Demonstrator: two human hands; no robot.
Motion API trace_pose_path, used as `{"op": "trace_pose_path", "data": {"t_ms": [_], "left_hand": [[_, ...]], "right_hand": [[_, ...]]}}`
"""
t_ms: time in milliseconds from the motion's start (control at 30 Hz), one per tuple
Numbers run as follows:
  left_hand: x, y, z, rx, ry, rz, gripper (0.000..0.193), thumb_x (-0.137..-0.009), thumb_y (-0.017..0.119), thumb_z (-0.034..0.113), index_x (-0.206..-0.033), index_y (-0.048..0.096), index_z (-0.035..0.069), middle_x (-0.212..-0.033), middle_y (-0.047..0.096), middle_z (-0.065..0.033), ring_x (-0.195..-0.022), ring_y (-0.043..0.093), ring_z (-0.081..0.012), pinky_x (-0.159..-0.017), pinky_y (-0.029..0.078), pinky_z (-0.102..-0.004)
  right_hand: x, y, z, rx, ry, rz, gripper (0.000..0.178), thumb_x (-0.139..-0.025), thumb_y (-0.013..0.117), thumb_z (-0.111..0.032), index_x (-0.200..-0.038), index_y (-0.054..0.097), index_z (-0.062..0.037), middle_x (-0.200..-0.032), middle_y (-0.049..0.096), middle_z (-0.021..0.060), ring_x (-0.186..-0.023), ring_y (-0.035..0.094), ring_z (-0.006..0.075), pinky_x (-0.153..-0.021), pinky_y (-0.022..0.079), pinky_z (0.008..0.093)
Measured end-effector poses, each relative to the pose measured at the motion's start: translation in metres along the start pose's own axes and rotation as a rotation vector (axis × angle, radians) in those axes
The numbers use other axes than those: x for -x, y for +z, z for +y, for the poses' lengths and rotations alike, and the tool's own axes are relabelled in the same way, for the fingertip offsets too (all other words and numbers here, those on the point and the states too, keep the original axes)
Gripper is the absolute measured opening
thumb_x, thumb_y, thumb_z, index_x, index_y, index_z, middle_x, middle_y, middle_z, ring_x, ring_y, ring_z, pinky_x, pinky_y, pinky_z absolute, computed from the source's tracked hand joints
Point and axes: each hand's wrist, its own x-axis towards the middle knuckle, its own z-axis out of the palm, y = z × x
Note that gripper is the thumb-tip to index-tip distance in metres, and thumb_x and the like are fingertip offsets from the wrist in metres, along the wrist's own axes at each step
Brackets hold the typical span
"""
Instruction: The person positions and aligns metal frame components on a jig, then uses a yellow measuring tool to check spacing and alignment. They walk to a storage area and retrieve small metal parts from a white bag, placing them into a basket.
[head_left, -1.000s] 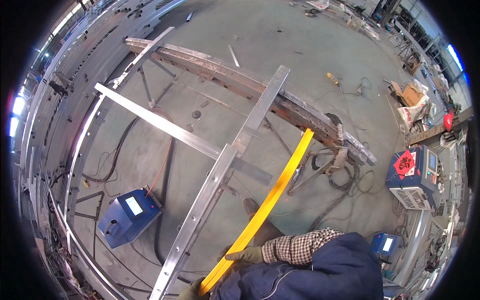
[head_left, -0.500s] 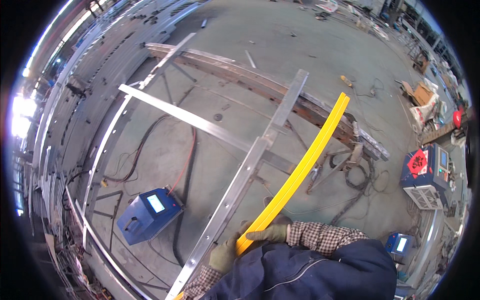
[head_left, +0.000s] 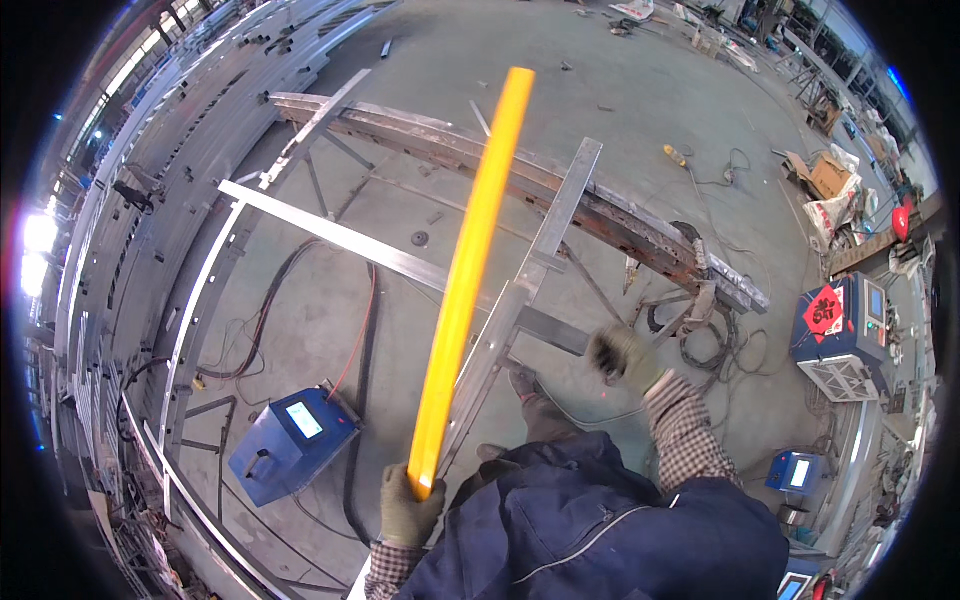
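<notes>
My left hand [head_left: 408, 508], in a greenish work glove, is wrapped round the lower end of a long yellow bar [head_left: 470, 270]. The bar rises steeply across the metal frame, its upper end leaning a little right. My right hand [head_left: 622, 358], gloved alike, is off the bar, to its right, with fingers curled and nothing visible in them. Nearby lies the dark end of a crosspiece [head_left: 552, 330]. Beneath the yellow bar runs a silvery metal profile [head_left: 478, 385] with holes. A bright crossbar [head_left: 330, 232] passes behind the yellow bar.
A rusty beam [head_left: 420, 140] supports the frame's far side. Blue machines with screens stand inside the frame [head_left: 290, 440] and at right [head_left: 840, 330]. Cables [head_left: 705, 350] trail over the floor. Stacked metal profiles [head_left: 180, 130] fill the left, and cardboard [head_left: 830, 178] lies at right.
My right hand has let go of the yellow bar and moved up and right. My left hand has shifted left with the bar, which now stands steeper and further left.
</notes>
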Motion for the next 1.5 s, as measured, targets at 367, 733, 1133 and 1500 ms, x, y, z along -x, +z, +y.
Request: {"op": "trace_pose_path", "data": {"t_ms": [367, 733, 1133, 1500], "left_hand": [[-0.127, -0.007, 0.053, 0.68, -0.304, -0.371, 0.068, -0.082, 0.09, 0.013, -0.139, 0.058, -0.002, -0.12, 0.062, -0.0053, -0.107, 0.064, -0.0166, -0.093, 0.056, -0.0315], [-0.303, 0.055, 0.053, 1.097, -0.396, -0.746, 0.054, -0.08, 0.088, 0.017, -0.124, 0.062, 0.001, -0.123, 0.068, -0.016, -0.125, 0.066, -0.0322, -0.114, 0.052, -0.0447], [-0.301, 0.056, 0.052, 1.225, -0.388, -0.76, 0.039, -0.08, 0.088, 0.015, -0.111, 0.066, 0.004, -0.116, 0.07, -0.0124, -0.129, 0.064, -0.033, -0.116, 0.05, -0.0469], [-0.304, 0.055, 0.045, 1.2, -0.35, -0.765, 0.041, -0.081, 0.089, 0.018, -0.113, 0.067, 0.003, -0.119, 0.069, -0.014, -0.132, 0.063, -0.0357, -0.117, 0.049, -0.0493]], "right_hand": [[-0.186, -0.013, -0.106, -0.222, -0.163, 0.096, 0.077, -0.1, 0.064, -0.063, -0.153, 0.051, -0.0083, -0.132, 0.069, 0.0137, -0.118, 0.068, 0.0258, -0.102, 0.055, 0.0426], [-0.234, 0.004, -0.09, -0.143, -0.249, 0.363, 0.07, -0.097, 0.075, -0.052, -0.149, 0.059, -0.0073, -0.134, 0.07, 0.006, -0.119, 0.064, 0.0183, -0.105, 0.048, 0.0347], [-0.192, 0.041, -0.057, -0.229, -0.106, 0.347, 0.069, -0.095, 0.076, -0.056, -0.14, 0.062, -0.0051, -0.125, 0.07, 0.0074, -0.112, 0.067, 0.0188, -0.1, 0.052, 0.0354], [-0.165, 0.059, -0.06, -0.185, -0.008, 0.397, 0.051, -0.095, 0.074, -0.06, -0.118, 0.069, -0.0146, -0.082, 0.059, -0.0075, -0.059, 0.041, 0.0058, -0.049, 0.026, 0.0266]]}}
